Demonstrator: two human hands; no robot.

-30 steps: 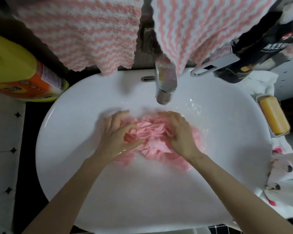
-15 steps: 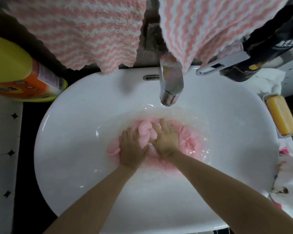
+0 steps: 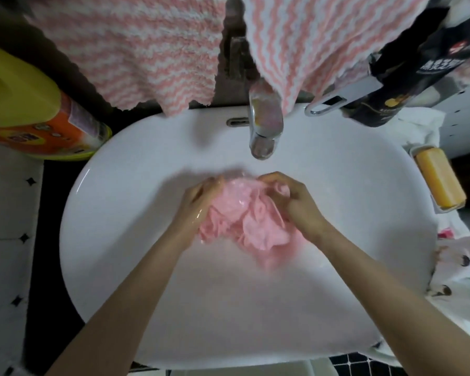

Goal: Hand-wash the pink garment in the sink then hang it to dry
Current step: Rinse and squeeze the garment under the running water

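The wet pink garment (image 3: 244,221) is bunched up in the middle of the white sink (image 3: 136,280), lifted a little above the water. My left hand (image 3: 198,202) grips its left side with curled fingers. My right hand (image 3: 291,199) grips its upper right part, fingers wrapped round a fold. Loose folds hang down between the two hands toward the water. Some of the cloth is hidden under my palms.
A chrome tap (image 3: 263,131) juts over the basin's back. Two pink-and-white striped towels (image 3: 136,47) hang above. A yellow and orange detergent bottle (image 3: 33,115) lies at left. A yellow soap bar (image 3: 440,180) in its dish and a patterned cloth (image 3: 461,283) sit at right.
Both hands pressed the garment down into the water, then moved apart and raised it. The bundle now hangs between my hands instead of lying pressed under them.
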